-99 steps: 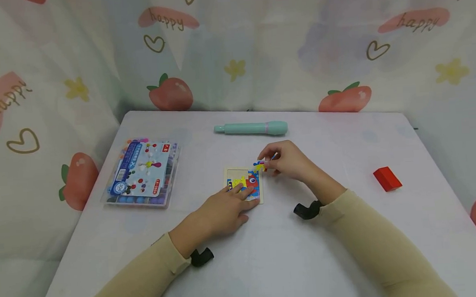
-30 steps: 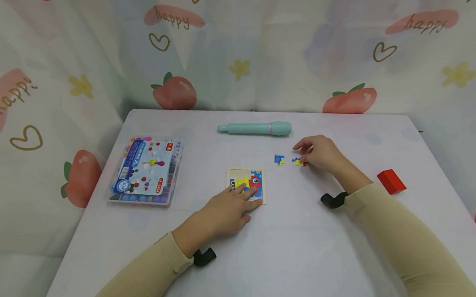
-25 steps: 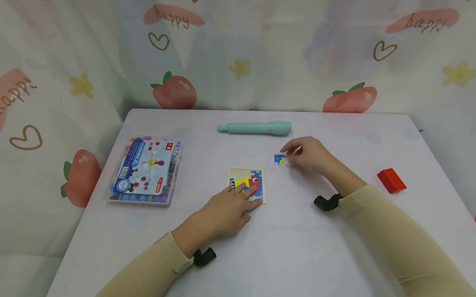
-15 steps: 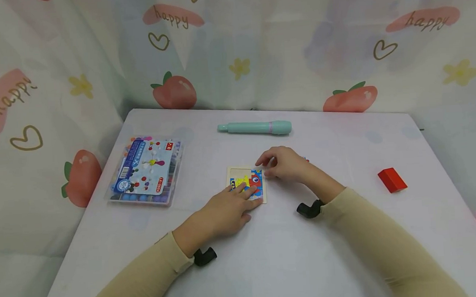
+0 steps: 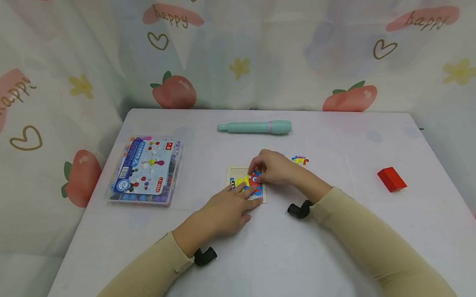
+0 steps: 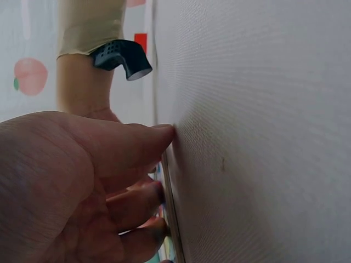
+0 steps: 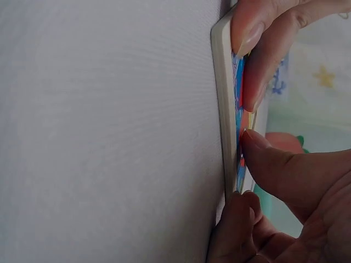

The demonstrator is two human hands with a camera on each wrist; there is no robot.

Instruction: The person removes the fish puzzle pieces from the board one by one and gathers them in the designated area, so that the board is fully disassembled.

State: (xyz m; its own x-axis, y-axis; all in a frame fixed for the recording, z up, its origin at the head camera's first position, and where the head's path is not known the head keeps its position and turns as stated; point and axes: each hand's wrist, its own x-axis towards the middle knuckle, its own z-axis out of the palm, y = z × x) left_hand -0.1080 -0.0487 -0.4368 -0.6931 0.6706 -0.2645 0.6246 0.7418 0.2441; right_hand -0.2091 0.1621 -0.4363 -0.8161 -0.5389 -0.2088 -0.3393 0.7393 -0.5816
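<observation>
Your left hand [image 5: 224, 209] lies palm down, its fingers straight and spread over the near part of a small wooden jigsaw tray [image 5: 236, 171]. The left wrist view shows your left thumb low beside the tray, its tip at the white tabletop [image 5: 248, 269].

Your right hand [image 5: 274, 166] is at the far right part of the same tray, just beyond your left fingertips. Its thumb and forefinger are bent toward each other with a narrow gap; I cannot tell whether they pinch a piece. In the right wrist view your right thumb tip touches the coloured jigsaw picture [image 5: 239, 180], and a curled finger sits at the tray's edge. The picture shows yellow, blue and red parts, with an eye on the red; bare wood shows in the tray's far left section, beyond your left fingers.

To the right of your right knuckles, and near them, a loose jigsaw piece [image 5: 300, 160] in blue, yellow and red lies on the tabletop.

Farther out, a mint-green rod [image 5: 254, 128] with a thicker right end lies beyond your right hand. Well to the left of your left fingers is a clear molecular model case [image 5: 148, 169] of coloured balls, and well to the right of your right hand sits a red block [image 5: 392, 179].
</observation>
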